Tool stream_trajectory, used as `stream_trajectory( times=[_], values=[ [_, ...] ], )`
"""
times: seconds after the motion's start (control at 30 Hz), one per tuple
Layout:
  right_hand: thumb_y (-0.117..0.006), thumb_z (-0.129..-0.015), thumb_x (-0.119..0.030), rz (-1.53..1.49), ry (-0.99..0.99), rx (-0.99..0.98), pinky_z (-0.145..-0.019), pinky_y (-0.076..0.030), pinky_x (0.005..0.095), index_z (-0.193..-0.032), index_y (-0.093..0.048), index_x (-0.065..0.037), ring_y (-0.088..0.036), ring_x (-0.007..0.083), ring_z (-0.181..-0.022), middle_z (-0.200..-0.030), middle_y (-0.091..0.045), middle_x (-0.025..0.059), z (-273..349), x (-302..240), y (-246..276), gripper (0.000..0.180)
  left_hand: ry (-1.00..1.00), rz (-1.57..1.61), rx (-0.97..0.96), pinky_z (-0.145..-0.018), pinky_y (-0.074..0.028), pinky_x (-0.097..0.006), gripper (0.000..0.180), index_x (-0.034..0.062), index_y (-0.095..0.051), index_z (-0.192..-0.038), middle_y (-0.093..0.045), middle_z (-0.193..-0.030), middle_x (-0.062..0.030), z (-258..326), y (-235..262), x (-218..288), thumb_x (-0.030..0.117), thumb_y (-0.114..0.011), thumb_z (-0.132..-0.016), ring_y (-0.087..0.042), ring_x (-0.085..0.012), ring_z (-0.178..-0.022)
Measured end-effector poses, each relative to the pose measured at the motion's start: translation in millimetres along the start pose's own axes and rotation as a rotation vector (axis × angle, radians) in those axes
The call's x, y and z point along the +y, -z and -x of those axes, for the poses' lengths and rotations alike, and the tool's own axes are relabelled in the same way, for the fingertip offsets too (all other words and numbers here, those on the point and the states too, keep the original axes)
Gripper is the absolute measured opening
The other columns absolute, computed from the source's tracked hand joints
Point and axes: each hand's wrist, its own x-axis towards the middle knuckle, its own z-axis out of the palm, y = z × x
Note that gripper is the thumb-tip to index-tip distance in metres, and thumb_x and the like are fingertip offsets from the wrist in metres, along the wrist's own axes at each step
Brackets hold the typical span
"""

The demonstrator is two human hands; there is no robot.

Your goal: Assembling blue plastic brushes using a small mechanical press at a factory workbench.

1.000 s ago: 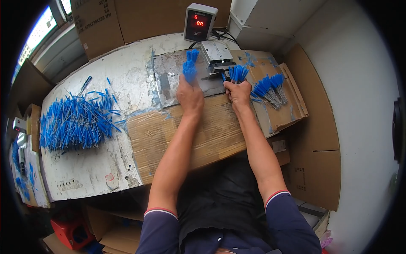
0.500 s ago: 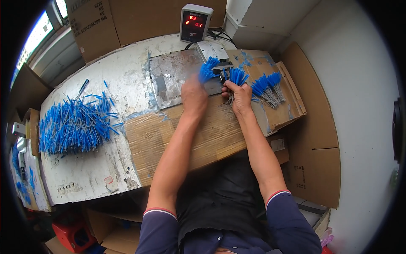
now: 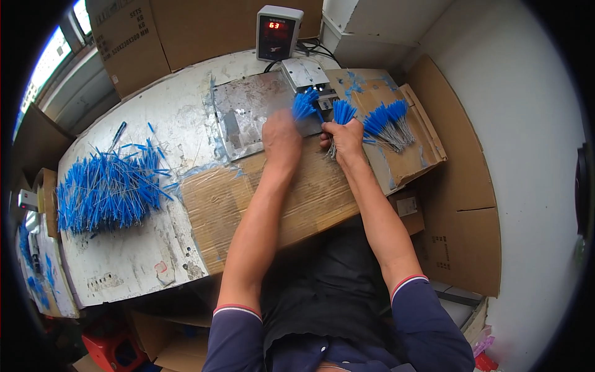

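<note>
Shifted since a second ago: left hand (image 3: 280, 137), pinching a blue tuft (image 3: 304, 104), now nearer the scale (image 3: 308, 75) at twelve o'clock. Right hand (image 3: 344, 137) clenched round another bunch (image 3: 341, 114) (blue too); loose pile (image 3: 387, 124) at three o'clock on desk (image 3: 142, 260).

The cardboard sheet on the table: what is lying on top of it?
On the cardboard sheet rest both forearms and a bundle of blue-tipped wires at its right end. The forearms cover what lies beneath them.
</note>
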Motion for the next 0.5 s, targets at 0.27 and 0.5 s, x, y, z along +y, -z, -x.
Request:
stream_trajectory(
  times=[0.27,0.5],
  values=[
    [-0.069,-0.073,0.003,0.054,0.034,0.073,-0.041,-0.054,0.0325,-0.073,-0.06,0.005,-0.064,0.0216,-0.047,-0.064,-0.064,0.0148,-8,-2,-13,0.009,0.202,0.053,0.14,-0.075,-0.048,-0.051,0.014,0.0002,-0.058,-0.099,-0.064,-0.089,-0.02,-2,2,-3,0.001,-0.058,-0.085,-0.062,-0.0404,-0.086],
    [-0.069,-0.074,0.007,0.072,0.022,0.074,-0.037,-0.051,0.0306,-0.078,-0.052,0.002,-0.062,0.019,-0.049,-0.065,-0.062,0.0123,-15,-2,-20,0.017,0.238,0.065,0.145,-0.077,-0.047,-0.051,0.014,0.0004,-0.058,-0.1,-0.066,-0.088,-0.0209,-3,2,-4,0.002,-0.059,-0.086,-0.063,-0.0409,-0.087]
  ],
)
